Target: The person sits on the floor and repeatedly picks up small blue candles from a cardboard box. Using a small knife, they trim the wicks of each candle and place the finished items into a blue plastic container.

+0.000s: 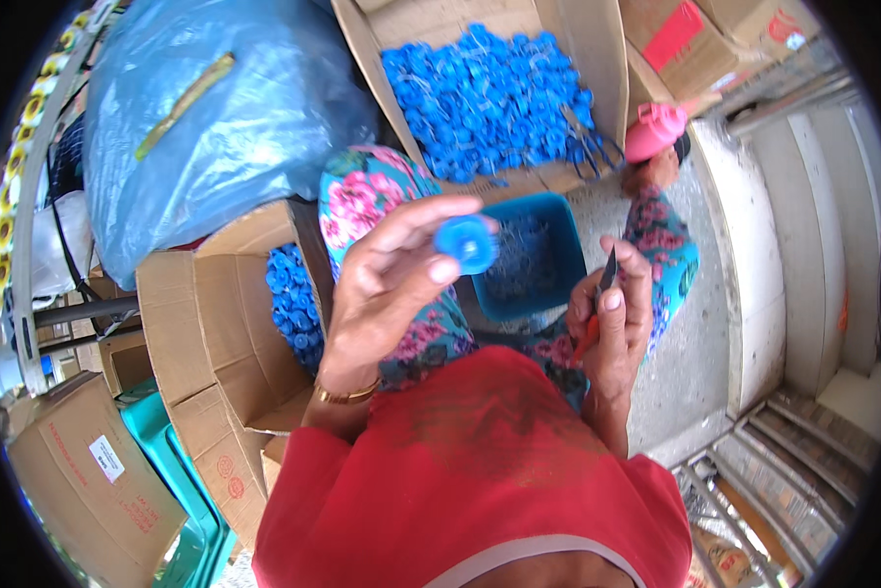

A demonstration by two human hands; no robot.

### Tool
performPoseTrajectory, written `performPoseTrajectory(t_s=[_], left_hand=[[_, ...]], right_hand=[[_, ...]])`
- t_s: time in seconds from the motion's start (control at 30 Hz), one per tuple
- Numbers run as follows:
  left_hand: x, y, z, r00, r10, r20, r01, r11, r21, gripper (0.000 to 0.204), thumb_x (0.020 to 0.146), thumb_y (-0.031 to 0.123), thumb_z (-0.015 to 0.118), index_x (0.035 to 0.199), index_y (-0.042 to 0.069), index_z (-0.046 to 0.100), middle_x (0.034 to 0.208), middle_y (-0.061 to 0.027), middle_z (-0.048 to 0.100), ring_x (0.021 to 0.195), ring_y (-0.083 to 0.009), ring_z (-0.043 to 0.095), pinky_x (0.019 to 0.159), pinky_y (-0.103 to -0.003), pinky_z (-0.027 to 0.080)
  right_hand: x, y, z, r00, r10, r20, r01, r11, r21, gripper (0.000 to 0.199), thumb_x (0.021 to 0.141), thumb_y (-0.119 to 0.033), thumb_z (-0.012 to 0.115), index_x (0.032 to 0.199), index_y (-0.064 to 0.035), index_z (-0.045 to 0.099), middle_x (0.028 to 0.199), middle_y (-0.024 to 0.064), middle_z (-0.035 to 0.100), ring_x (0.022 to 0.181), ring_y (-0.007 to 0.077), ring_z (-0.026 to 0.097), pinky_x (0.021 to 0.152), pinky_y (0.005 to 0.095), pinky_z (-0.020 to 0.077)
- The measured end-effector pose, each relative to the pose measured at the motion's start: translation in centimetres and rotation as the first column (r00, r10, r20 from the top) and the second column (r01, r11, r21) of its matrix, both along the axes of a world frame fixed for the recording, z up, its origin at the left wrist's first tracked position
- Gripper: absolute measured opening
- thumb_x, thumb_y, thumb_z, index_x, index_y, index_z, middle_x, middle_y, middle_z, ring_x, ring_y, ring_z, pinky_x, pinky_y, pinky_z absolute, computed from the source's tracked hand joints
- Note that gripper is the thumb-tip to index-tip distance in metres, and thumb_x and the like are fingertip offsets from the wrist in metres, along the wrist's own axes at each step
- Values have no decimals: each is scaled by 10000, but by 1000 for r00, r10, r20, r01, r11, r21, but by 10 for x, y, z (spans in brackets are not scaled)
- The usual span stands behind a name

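My left hand (pixel 382 284) pinches a round blue plastic piece (pixel 467 245), disc-like with a raised centre, between thumb and fingers. It is held up over my lap, beside a teal bin (pixel 570 250). Clear, stringy plastic scraps appear to lie in that bin. To the right of the bin, my right hand (pixel 619 318) is closed round a small knife (pixel 609 270); its dark blade points up and part of an orange-red handle shows below the thumb. Blade and blue piece are well apart.
Ahead, a large cardboard box (pixel 362 49) holds many blue pieces, with dark-handled scissors (pixel 589 147) at its right side. A second open carton (pixel 249 338) on my left also holds blue pieces. A pink bottle (pixel 653 132) stands far right; a big blue plastic bag (pixel 225 147) bulges far left.
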State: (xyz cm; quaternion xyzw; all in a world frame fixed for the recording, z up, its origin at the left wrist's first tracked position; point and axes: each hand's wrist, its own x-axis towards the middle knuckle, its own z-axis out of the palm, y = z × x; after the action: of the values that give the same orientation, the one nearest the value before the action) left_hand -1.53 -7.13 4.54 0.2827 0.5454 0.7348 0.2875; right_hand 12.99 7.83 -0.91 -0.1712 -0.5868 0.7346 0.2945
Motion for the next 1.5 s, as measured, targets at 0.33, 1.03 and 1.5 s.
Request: performPoseTrajectory(t_s=[0.33, 1.03, 1.5], left_hand=[[-52, -171, -39, 520, -226, -824, -851, -58, -522, 316, 784, 198, 645, 1061, 48, 618, 1030, -183, 599, 948, -342, 585, 983, -559, 315], [-159, 206, -200, 764, -75, -641, -479, 600, -641, 280, 781, 149, 590, 1027, 24, 636, 1052, -238, 591, 970, -347, 585, 823, -402, 481], [-197, 291, -243, 438, -326, -838, -509, 678, -530, 323, 790, 153, 615, 1109, 140, 565, 1070, -137, 602, 1094, -375, 494, 998, -673, 185]], right_hand=[[-20, 1, -68, 964, 63, 258, -72, 997, 27, 261, 960, -235, 441, 1127, -48, 515, 607, -61, 397, 496, 14, 332, 434, 177, 249], [-22, 10, -101, 949, 115, 295, 10, 921, -390, 257, 985, -233, 384, 1108, -39, 501, 584, -21, 397, 451, 55, 354, 409, 203, 297], [-39, 10, -97, 904, 156, 399, 23, 913, -408, 271, 973, -251, 412, 1111, -40, 511, 588, -47, 384, 479, 35, 318, 424, 199, 246]])
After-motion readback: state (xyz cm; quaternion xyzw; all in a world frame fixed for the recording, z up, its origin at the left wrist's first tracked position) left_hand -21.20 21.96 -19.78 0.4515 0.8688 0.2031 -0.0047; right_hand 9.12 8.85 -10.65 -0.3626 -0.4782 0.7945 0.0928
